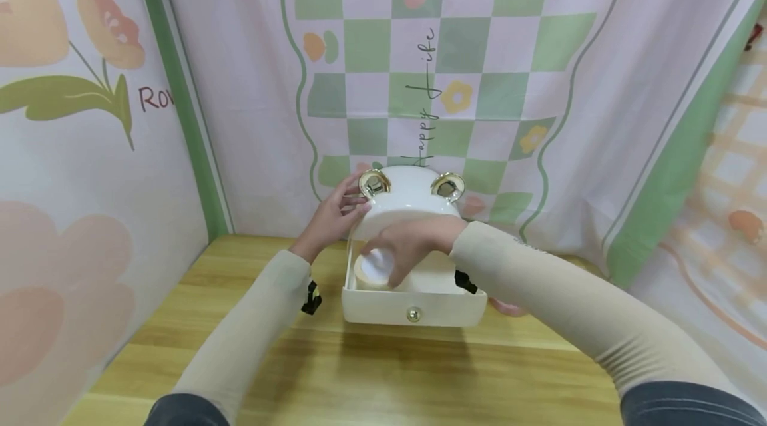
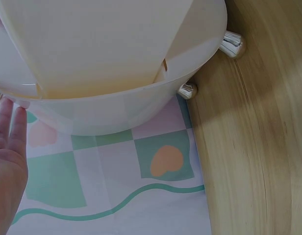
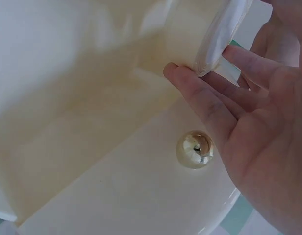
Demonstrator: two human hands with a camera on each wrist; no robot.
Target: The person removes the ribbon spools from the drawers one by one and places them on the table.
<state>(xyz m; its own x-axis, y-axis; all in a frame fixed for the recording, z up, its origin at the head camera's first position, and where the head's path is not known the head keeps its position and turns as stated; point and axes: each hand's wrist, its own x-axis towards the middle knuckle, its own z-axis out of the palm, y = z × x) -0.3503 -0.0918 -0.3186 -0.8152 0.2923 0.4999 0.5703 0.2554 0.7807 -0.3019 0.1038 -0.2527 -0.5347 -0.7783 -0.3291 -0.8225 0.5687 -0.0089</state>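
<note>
A white storage box with two gold-rimmed round ears stands on the table, its drawer pulled out toward me. My left hand rests against the box's upper left side beside the left ear, fingers fairly straight; the left wrist view has those fingertips at the box's edge. Over the drawer's left end, my right hand grips a small round cream-coloured container with a white top. In the right wrist view, fingers and thumb lie around the container, inside the drawer's corner. A gold knob marks the drawer front.
A pink object shows partly behind my right sleeve, right of the drawer. A checked cloth hangs close behind the box. The wooden table extends in front. Gold feet support the box.
</note>
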